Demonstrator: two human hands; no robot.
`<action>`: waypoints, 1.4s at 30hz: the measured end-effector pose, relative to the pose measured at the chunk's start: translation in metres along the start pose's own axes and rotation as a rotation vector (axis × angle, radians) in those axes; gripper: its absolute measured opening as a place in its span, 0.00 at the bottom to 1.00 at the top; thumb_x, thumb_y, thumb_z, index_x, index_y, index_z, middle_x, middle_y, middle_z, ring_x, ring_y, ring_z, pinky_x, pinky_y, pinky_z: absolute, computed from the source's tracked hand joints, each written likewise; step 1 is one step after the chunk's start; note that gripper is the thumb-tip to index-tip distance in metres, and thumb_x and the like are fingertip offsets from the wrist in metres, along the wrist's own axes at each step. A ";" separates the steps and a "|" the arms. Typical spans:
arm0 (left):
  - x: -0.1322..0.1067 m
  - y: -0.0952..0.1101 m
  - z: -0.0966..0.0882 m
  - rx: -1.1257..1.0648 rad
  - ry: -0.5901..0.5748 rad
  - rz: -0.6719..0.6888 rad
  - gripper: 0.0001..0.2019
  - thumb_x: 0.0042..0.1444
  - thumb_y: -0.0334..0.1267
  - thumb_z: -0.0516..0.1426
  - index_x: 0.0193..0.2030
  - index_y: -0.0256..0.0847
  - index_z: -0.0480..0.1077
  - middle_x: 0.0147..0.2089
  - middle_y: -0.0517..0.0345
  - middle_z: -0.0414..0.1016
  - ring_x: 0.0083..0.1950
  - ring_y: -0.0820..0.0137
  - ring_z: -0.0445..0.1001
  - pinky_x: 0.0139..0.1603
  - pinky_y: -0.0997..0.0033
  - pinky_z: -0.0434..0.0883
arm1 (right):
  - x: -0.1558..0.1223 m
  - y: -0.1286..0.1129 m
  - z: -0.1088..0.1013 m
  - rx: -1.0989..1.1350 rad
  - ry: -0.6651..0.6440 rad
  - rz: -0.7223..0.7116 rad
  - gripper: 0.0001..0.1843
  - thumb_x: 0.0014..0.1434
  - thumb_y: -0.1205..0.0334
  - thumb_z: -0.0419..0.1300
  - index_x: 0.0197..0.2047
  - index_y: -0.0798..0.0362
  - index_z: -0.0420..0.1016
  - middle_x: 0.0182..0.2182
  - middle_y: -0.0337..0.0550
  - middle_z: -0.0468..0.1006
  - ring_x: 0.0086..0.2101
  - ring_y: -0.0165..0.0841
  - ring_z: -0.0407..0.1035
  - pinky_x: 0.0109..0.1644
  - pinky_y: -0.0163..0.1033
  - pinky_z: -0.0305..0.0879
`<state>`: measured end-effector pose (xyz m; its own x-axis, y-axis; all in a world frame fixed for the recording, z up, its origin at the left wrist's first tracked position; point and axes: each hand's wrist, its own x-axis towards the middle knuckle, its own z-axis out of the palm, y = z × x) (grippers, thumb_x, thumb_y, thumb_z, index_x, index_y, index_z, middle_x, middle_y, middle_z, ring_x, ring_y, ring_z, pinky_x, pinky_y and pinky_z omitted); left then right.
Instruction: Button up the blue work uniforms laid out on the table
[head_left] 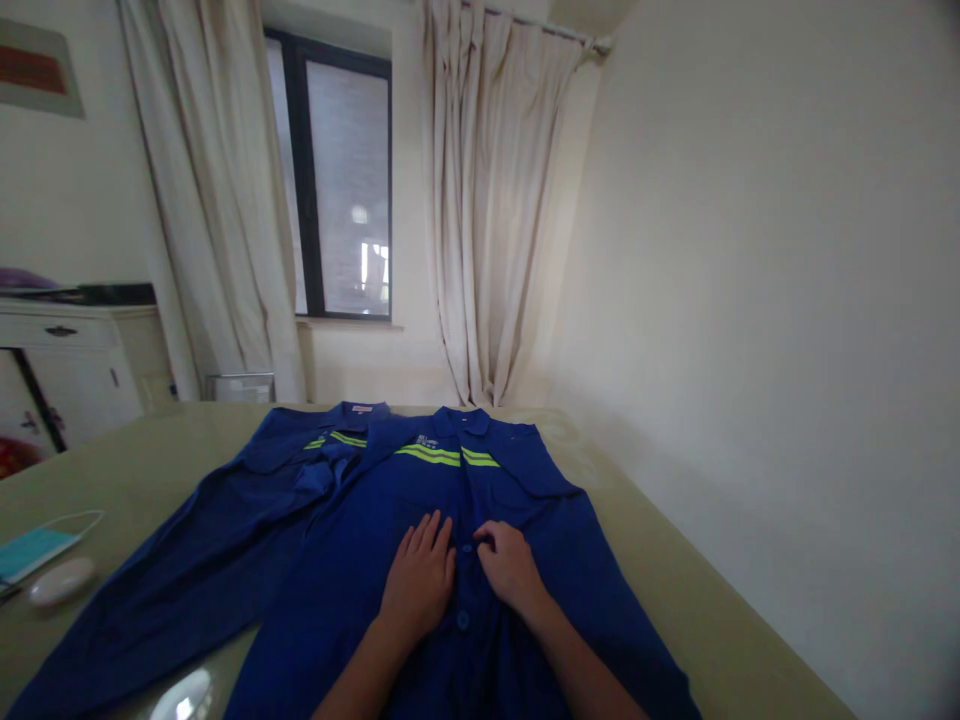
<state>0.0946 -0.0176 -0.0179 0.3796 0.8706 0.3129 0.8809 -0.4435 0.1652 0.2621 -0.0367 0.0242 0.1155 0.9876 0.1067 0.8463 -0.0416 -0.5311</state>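
A dark blue work jacket [420,490] with yellow-green stripes across the chest lies spread on the table, its collar pointing away from me. My left hand [421,570] rests flat on the jacket's front, fingers stretched out, just left of the button strip. On the other side of the strip, my right hand [506,560] has its fingers curled at the edge, beside a button [467,547]. Whether those fingers pinch the fabric is hard to see. Nearer to me, a larger-looking button [463,620] shows between my forearms.
A second blue jacket [247,510] lies to the left, partly under the first. On the table [150,440] at far left are a light blue face mask [37,552] and a white oval object [61,581]. A wall [750,300] runs along the right side.
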 end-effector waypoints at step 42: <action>0.034 0.016 -0.009 -0.434 -0.017 -0.054 0.17 0.63 0.22 0.47 0.45 0.42 0.73 0.44 0.55 0.76 0.47 0.65 0.73 0.51 0.67 0.67 | 0.011 0.002 0.016 0.209 0.085 0.053 0.11 0.60 0.51 0.64 0.42 0.47 0.77 0.32 0.37 0.79 0.33 0.34 0.75 0.33 0.34 0.57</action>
<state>0.1194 0.0034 0.0036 0.3437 0.8968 0.2785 0.7005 -0.4424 0.5600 0.2567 -0.0235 0.0112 0.2080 0.9681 0.1396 0.7129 -0.0523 -0.6994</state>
